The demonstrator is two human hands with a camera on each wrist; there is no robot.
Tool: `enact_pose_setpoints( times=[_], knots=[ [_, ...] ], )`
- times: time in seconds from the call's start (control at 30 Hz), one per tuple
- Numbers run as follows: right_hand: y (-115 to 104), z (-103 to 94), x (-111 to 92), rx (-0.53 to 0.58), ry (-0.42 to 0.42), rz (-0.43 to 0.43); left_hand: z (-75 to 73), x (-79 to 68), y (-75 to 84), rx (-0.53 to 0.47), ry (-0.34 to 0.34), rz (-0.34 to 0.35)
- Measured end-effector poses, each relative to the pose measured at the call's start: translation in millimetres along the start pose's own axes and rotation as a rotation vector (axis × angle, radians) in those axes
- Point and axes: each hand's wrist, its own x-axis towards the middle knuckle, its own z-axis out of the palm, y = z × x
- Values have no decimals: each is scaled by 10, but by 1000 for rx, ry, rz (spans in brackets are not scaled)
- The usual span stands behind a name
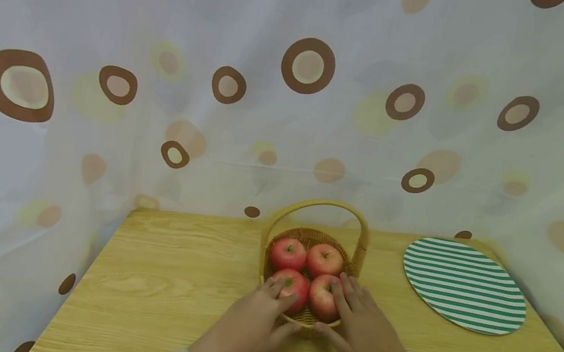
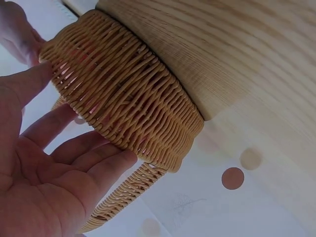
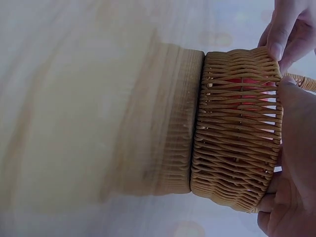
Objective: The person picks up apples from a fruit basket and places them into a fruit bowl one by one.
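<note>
A round woven basket with a tall handle stands on the wooden table. Several red apples lie inside it. My left hand is at the basket's near left rim, its fingers over the front left apple and its thumb at the front edge. From the other side my right hand reaches over the rim, with straight fingers on the front right apple and its thumb by the front edge. In the left wrist view the left fingers lie relaxed along the rim.
An oval placemat with green and white stripes lies to the right of the basket. Behind the table hangs a pale curtain with brown and beige dots, which also runs along both sides. The wooden table extends left of the basket.
</note>
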Motion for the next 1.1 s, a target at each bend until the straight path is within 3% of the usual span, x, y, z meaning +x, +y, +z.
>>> enact_pose_setpoints(
  times=[0.27, 0.57, 1.1],
  knots=[
    [-191, 28, 72, 25, -31, -1, -68, -191, -73, 9, 7, -31],
    [-417, 86, 156, 40, -9, -35, -166, -410, -180, -13, 7, -55],
    [-908, 18, 170, 117, -107, 66, -265, -780, -344, -27, 52, -38]
  ],
)
